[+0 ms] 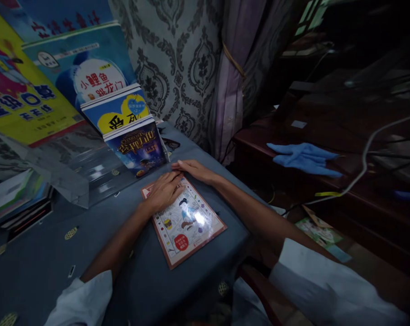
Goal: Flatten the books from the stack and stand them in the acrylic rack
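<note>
A thin picture book [208, 228] with an orange border and a red round badge lies on the blue tablecloth. My left hand [164, 192] rests flat on its upper left part, fingers stretched out, covering some of the cover. Near the book's top corner is my right hand [196, 171], its fingers extended and their tips by those of my left hand. Just beyond them a dark blue book [135, 147] leans in a clear display rack, in front of a yellow and blue book [118, 113]. Neither hand grips anything.
Taller books, one teal [69, 54] and one yellow [38, 108], stand in the clear rack [76, 181]. More books [18, 199] are stacked at left. A patterned curtain [178, 59] hangs behind. Blue gloves [305, 158] and a white cable [364, 158] lie on the dark red furniture at right.
</note>
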`<state>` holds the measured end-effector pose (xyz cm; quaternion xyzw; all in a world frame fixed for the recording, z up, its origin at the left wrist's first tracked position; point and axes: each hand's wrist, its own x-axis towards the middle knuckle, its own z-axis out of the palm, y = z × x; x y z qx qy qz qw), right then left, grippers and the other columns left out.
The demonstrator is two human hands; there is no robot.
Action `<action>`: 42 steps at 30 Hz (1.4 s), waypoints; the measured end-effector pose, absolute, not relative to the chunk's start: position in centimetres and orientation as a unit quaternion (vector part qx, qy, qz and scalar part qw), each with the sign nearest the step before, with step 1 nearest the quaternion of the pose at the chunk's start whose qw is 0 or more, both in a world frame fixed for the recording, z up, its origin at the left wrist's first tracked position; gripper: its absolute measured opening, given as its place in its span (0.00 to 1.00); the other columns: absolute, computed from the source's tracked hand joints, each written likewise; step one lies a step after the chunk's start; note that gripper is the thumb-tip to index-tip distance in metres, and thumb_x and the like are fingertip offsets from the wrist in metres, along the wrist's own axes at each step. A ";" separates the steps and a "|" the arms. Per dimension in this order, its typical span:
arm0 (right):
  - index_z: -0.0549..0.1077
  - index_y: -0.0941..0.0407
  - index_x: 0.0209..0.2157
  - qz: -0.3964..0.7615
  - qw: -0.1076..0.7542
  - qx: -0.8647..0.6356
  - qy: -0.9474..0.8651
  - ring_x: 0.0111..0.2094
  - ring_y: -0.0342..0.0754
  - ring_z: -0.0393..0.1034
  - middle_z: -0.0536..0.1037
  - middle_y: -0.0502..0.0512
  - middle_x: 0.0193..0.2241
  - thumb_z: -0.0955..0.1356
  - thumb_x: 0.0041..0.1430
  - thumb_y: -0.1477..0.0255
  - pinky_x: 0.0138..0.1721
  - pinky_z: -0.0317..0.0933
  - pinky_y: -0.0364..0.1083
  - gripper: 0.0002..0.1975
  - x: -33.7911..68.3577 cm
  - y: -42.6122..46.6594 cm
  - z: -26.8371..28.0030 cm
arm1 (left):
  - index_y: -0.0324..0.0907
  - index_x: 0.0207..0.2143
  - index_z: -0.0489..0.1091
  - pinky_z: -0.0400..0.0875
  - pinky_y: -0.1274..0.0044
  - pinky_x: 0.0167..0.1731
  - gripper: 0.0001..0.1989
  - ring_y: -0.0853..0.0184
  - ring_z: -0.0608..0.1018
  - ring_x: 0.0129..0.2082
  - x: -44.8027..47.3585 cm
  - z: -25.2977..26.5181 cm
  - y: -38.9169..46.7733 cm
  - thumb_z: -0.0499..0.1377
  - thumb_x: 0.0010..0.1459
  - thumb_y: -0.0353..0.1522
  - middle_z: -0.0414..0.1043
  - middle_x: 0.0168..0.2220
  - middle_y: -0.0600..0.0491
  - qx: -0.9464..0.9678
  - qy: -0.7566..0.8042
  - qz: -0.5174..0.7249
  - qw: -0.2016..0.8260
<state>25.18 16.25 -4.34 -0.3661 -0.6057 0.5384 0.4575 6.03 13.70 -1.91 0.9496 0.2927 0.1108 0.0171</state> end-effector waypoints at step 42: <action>0.82 0.58 0.39 0.448 0.445 -0.399 -0.666 0.47 0.56 0.77 0.84 0.57 0.41 0.64 0.56 0.41 0.53 0.67 0.53 0.34 25.7 14.6 -4.1 | 0.37 0.63 0.60 0.57 0.61 0.66 0.24 0.57 0.65 0.65 7.4 -1.1 6.3 0.49 0.70 0.40 0.63 0.64 0.41 0.973 0.198 0.088 0.076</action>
